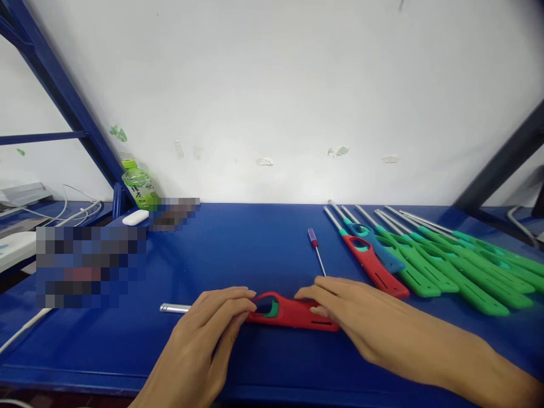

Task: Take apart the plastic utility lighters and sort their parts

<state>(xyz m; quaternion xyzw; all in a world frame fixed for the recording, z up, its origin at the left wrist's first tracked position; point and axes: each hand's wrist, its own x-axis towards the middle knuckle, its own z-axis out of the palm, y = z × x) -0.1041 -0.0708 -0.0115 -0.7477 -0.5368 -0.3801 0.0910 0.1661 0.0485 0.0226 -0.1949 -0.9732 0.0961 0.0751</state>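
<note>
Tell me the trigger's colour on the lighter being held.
The trigger is green, clearest in the head view.

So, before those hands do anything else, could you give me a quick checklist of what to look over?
1. Left hand on the red lighter, near its metal tube: ok.
2. Right hand on the handle's far end: ok.
3. Tube's tip free of the fingers: ok, it sticks out past the left hand.
4. Screwdriver off the red lighter: ok, it lies beyond it.
5. Other lighters kept apart: ok, grouped at right.
6. Red lighter's underside: cannot tell, hidden.
</note>
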